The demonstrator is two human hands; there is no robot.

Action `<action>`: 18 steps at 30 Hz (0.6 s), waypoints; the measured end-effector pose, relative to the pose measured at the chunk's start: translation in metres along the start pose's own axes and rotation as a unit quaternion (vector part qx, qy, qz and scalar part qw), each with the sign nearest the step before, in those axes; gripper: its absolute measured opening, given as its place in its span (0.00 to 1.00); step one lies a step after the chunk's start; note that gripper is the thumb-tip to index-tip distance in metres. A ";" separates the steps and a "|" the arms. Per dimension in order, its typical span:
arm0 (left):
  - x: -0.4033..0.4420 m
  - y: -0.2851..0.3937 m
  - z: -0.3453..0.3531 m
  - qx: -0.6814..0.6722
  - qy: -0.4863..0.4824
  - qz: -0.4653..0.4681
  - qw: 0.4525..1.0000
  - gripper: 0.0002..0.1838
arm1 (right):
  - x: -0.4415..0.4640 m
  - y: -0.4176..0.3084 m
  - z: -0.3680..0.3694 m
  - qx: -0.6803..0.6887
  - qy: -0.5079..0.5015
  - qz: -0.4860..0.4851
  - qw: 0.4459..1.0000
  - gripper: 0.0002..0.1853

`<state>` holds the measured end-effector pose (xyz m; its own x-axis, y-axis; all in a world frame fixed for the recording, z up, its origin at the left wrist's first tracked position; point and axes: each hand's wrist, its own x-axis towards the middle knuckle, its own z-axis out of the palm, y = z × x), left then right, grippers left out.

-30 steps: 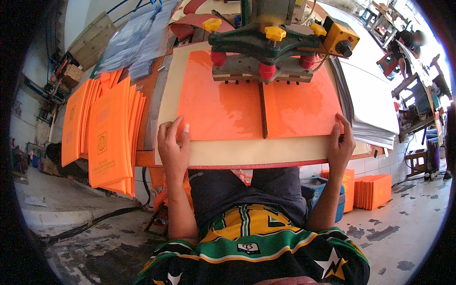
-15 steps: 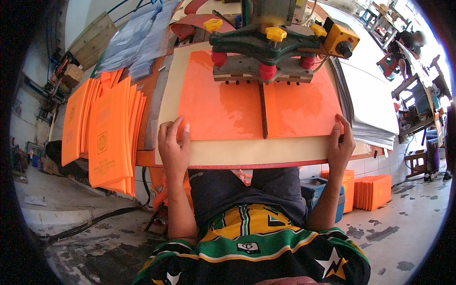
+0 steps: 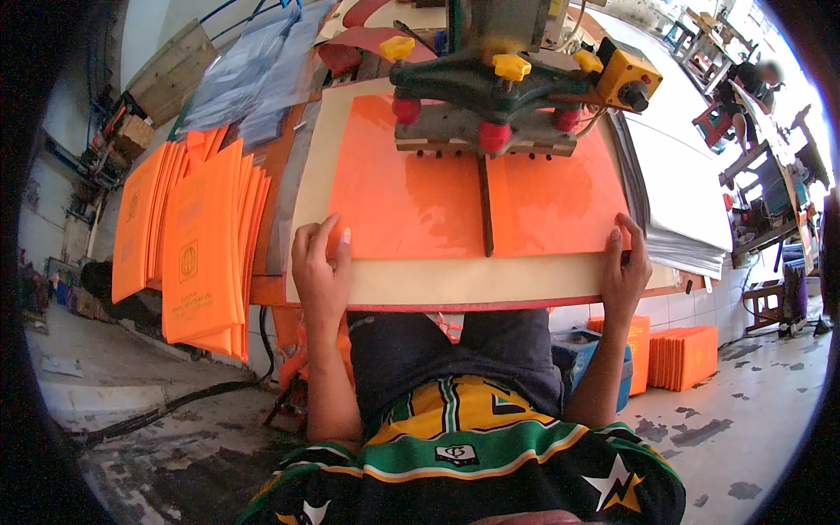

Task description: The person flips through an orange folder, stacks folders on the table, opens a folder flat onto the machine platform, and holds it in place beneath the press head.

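A glossy orange plastic cover point(image 3: 411, 210) lies flat on a cream board point(image 3: 472, 284), with a dark strip point(image 3: 486, 210) running down its middle. My left hand point(image 3: 322, 271) rests at the cover's near left corner, its fingers stretched out and thumb on the edge. At the near right corner lies my right hand point(image 3: 625, 262), fingers extended and slightly bent, touching the cover's edge. Above the cover's far part hangs a green press head point(image 3: 499, 92) with yellow knobs and red spacers; its grey plate point(image 3: 437, 129) hides some of the cover.
Printed orange covers point(image 3: 201, 254) hang in stacks at the left table edge. Clear plastic sheets point(image 3: 245, 79) lie behind them. A white sheet stack point(image 3: 678, 184) and a yellow control box point(image 3: 628, 79) are at right. More orange covers point(image 3: 682, 359) and a blue bin point(image 3: 577, 350) stand below. Another person point(image 3: 748, 87) sits far right.
The view has shifted very slightly. Both hands stay at the cover's near corners, and the cover and press head show no clear movement.
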<state>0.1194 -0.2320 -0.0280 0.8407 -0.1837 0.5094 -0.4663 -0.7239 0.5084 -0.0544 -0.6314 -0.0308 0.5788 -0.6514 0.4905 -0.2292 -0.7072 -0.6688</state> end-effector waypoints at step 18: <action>-0.001 -0.001 0.001 0.003 -0.002 -0.003 1.000 0.19 | -0.001 -0.002 0.000 0.016 0.008 0.004 1.000 0.17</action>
<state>0.1191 -0.2314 -0.0299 0.8447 -0.1826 0.5031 -0.4597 -0.7289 0.5073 -0.0551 -0.6294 -0.0303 0.5642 -0.6612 0.4945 -0.2084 -0.6936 -0.6896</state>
